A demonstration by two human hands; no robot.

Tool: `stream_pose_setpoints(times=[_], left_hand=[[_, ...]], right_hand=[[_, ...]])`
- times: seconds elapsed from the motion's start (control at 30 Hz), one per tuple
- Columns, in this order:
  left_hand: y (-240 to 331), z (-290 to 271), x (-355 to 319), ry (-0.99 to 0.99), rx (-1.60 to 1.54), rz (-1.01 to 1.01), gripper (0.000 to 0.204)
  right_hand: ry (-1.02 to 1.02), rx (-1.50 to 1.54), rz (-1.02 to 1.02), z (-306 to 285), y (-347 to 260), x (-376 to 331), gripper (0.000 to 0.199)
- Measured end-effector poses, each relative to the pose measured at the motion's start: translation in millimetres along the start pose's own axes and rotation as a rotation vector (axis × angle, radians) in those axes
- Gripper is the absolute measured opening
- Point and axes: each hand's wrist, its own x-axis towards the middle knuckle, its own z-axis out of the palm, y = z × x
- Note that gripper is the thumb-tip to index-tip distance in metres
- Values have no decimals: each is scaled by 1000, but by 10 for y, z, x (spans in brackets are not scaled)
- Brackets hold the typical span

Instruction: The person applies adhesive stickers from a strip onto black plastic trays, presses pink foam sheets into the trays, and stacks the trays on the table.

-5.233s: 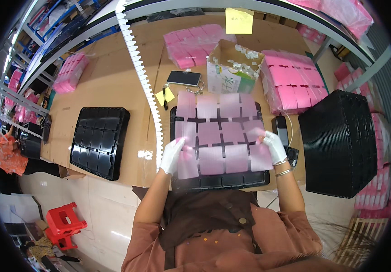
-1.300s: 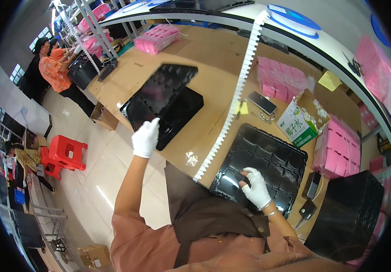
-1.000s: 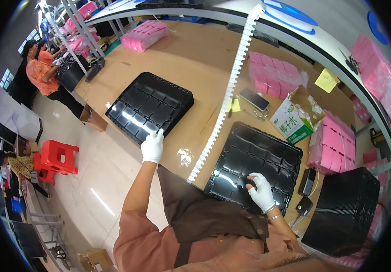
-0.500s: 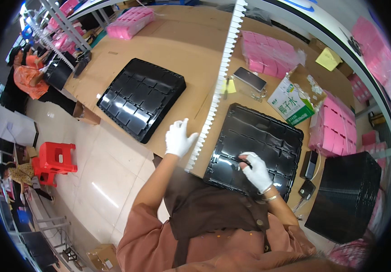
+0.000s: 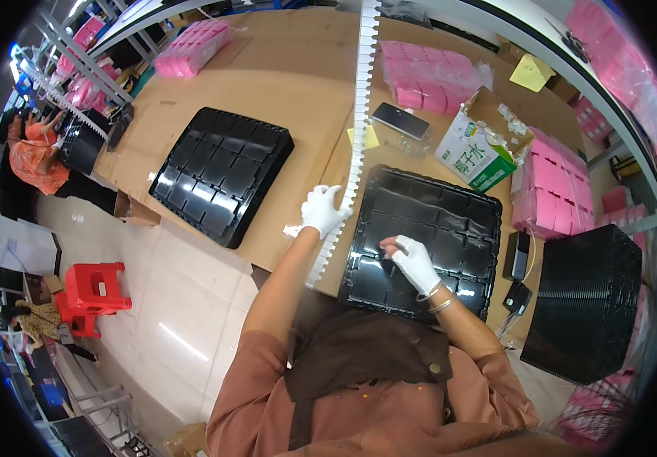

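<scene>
My left hand [image 5: 324, 211], in a white glove, is at the left edge of a white toothed strip [image 5: 357, 145]. Its fingers are apart and nothing shows in them; whether they touch the strip I cannot tell. Over a black compartmented plastic tray [image 5: 450, 204] in front of me is my right hand [image 5: 415, 265]. Its glove leaves fingertips bare, and the thumb and fingers are drawn together; anything between them is too small to make out. A second black tray [image 5: 222, 164] lies left of the strip on the cardboard-covered table [image 5: 298, 57].
Beyond the near tray are a phone [image 5: 401, 120], a yellow note [image 5: 363, 137] and an open carton [image 5: 474, 152]. Pink wrapped packs [image 5: 553, 186] stand at right, near a power bank [image 5: 517, 255] and a tall stack of black trays [image 5: 583, 305]. Red stools [image 5: 98, 289] stand on the floor.
My left hand has moved right, up to the toothed strip. My right hand has shifted slightly up and left over the tray. The whole view has turned a little.
</scene>
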Motion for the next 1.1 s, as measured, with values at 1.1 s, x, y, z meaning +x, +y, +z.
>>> stream_pose_setpoints(times=[1.1], left_hand=[[309,-480,-1114,12,-1310,-416,21]], right_hand=[[-74,340,48,775,-119,370,13]])
